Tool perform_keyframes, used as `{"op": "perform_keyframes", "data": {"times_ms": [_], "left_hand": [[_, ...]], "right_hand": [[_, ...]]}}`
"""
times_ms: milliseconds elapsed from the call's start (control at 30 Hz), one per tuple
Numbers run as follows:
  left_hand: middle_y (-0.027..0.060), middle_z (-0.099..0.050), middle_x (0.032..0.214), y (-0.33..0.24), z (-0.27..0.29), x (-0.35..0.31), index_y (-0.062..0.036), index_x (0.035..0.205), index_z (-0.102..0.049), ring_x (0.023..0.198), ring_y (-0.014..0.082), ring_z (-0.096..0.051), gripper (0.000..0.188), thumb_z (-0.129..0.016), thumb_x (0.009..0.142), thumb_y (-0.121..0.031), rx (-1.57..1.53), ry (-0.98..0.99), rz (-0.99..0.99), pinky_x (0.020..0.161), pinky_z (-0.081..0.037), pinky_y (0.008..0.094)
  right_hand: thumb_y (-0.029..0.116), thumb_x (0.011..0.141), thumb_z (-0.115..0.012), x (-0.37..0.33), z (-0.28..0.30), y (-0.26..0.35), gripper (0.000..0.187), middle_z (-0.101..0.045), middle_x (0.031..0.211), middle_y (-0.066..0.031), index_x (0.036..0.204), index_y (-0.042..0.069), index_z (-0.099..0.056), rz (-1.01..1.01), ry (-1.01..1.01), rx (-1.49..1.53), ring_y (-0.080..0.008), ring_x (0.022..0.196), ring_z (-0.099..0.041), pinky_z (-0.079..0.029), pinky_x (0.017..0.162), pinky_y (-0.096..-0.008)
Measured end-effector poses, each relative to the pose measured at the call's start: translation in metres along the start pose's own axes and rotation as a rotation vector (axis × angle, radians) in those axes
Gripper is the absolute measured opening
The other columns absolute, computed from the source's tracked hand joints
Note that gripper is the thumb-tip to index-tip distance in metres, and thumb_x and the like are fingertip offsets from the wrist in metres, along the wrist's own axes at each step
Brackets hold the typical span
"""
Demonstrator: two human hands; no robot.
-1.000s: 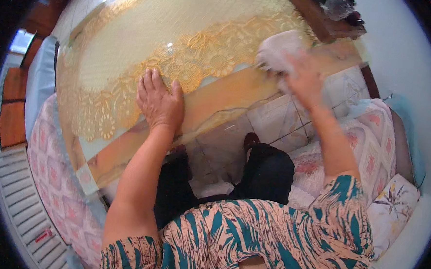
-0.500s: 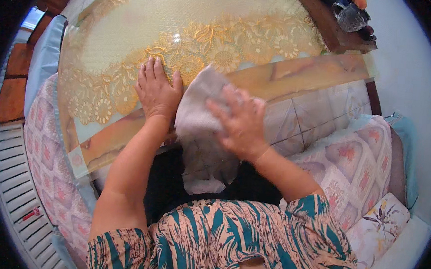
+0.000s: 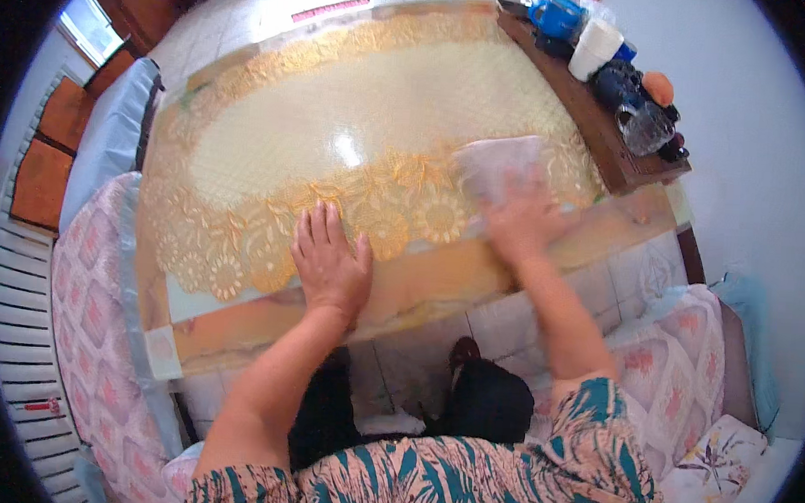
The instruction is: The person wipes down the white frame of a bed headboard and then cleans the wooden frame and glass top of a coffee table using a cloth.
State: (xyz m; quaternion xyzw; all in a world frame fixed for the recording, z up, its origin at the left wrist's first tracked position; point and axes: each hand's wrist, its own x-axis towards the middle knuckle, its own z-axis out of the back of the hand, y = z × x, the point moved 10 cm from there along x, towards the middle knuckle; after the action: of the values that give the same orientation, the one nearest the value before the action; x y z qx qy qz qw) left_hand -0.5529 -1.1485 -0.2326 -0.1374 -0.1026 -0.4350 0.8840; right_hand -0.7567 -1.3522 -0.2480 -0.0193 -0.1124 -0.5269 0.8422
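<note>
My left hand lies flat on the near side of the table, fingers stretched and slightly spread, with nothing in it. The table has a cream top with a raised gold floral lace border and a brown marbled edge. My right hand, smeared by motion, presses a pale pinkish-grey cloth onto the floral border right of the middle. The cloth lies partly folded and spreads out beyond my fingers. My fingertips are hard to make out against it.
Along the right edge, a dark wooden ledge holds a blue cup, a white paper roll, a glass jug and dark items. Patterned seat covers flank the table's left; another padded seat stands at right. A white wall rises beyond.
My right hand has carried the cloth from the table's near edge forward and right onto the floral border. My left hand stays on the table. The view has tilted up, showing more of the far side.
</note>
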Motion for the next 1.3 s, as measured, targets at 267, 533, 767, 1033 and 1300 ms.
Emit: {"op": "perform_keyframes", "data": {"times_ms": [267, 533, 767, 1033, 1300], "left_hand": [[0.0237, -0.035, 0.137, 0.020, -0.002, -0.005, 0.0047, 0.130, -0.037, 0.132, 0.0390, -0.028, 0.057, -0.055, 0.085, -0.025, -0.129, -0.008, 0.064, 0.109, -0.021, 0.0481], [0.0202, -0.035, 0.138, 0.010, 0.006, -0.001, 0.0017, 0.130, -0.037, 0.132, 0.0375, -0.028, 0.055, -0.056, 0.083, -0.021, -0.183, 0.035, 0.028, 0.109, -0.020, 0.0477], [0.0189, -0.050, 0.112, 0.018, 0.011, 0.003, -0.0032, 0.105, -0.052, 0.110, 0.0374, -0.044, 0.028, -0.059, 0.079, -0.013, -0.451, 0.005, -0.019, 0.096, -0.032, 0.0450], [0.0132, -0.055, 0.091, 0.010, 0.009, 0.007, -0.0076, 0.085, -0.058, 0.095, 0.0348, -0.047, 0.011, -0.060, 0.074, -0.007, -0.516, 0.052, -0.023, 0.088, -0.035, 0.0442], [0.0091, -0.054, 0.094, 0.020, 0.014, 0.003, -0.0094, 0.087, -0.058, 0.097, 0.0313, -0.048, 0.015, -0.062, 0.073, -0.005, -0.428, 0.091, 0.001, 0.090, -0.034, 0.0425]], "right_hand": [[0.036, 0.077, -0.061, -0.002, 0.000, 0.175, 0.045, -0.049, 0.135, -0.0107, 0.118, 0.018, -0.062, 0.584, -0.140, 0.426, -0.0338, 0.122, -0.044, -0.034, 0.094, -0.0565], [0.049, 0.084, -0.053, 0.105, -0.008, -0.075, 0.058, -0.041, 0.139, -0.0162, 0.132, 0.014, -0.048, -0.322, -0.123, -0.143, -0.0375, 0.124, -0.040, -0.037, 0.096, -0.0543], [0.040, 0.083, -0.058, 0.061, -0.039, 0.195, 0.059, -0.037, 0.140, -0.0197, 0.133, 0.012, -0.046, 0.504, -0.058, 0.284, -0.0368, 0.125, -0.040, -0.032, 0.102, -0.0490], [0.040, 0.078, -0.060, 0.029, -0.033, 0.383, 0.053, -0.048, 0.129, -0.0146, 0.128, 0.023, -0.052, 1.133, -0.036, 0.539, -0.0335, 0.114, -0.049, -0.036, 0.093, -0.0516], [0.039, 0.083, -0.055, 0.253, -0.052, 0.175, 0.050, -0.056, 0.121, -0.0108, 0.127, 0.016, -0.052, 0.134, 0.230, 0.495, -0.0283, 0.112, -0.053, -0.041, 0.093, -0.0459]]}}
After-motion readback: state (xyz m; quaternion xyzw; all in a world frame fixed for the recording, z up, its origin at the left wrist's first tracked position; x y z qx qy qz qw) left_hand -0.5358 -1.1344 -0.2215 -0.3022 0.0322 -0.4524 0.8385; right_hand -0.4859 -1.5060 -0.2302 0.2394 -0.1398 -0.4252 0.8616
